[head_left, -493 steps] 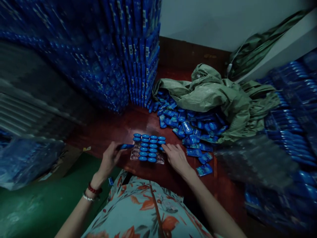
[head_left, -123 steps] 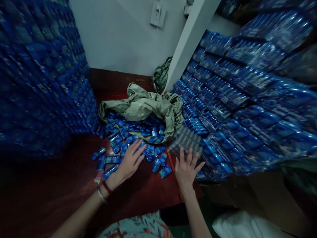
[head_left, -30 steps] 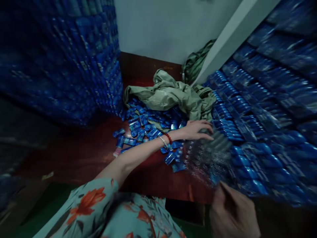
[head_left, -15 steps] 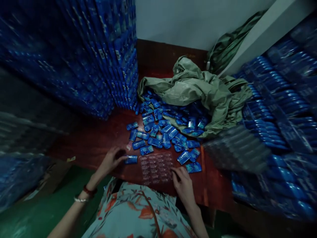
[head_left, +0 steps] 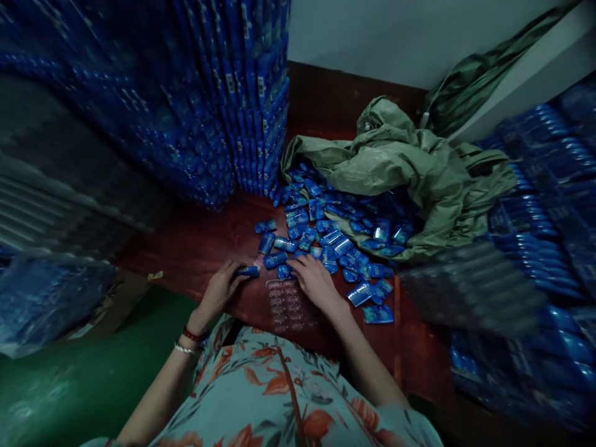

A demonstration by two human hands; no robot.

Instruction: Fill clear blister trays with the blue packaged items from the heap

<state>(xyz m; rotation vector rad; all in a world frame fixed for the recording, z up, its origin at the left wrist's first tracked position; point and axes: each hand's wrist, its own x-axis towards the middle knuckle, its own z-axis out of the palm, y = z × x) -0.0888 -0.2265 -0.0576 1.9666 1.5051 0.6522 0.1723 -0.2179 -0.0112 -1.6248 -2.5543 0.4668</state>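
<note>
My left hand (head_left: pixel 223 287) is closed on a small glossy blue packet (head_left: pixel 246 271), pinched between thumb and fingers just above the red-brown tabletop (head_left: pixel 195 254). My right hand (head_left: pixel 316 282) reaches across a clear plastic tray (head_left: pixel 285 308) with rows of moulded hollows, covering its upper right part. Its fingers are stretched out, and the tips touch or hover over another blue packet (head_left: pixel 284 272); the thumb is hidden. Many more loose packets (head_left: pixel 335 241) lie in a heap beyond the tray, spilling out of a crumpled green sack (head_left: pixel 391 155).
Tall stacks of packaged blue goods (head_left: pixel 251 112) rise at the left, and more blue packs (head_left: pixel 535 236) are piled at the right. A grey ridged stack of trays (head_left: pixel 475 292) stands by the right edge. A green floor (head_left: pixel 139 347) shows below the table.
My right hand has moved from the tray's right edge up and left over it to the packets. My left hand now has the blue packet that lay beside the tray. The view has shifted left.
</note>
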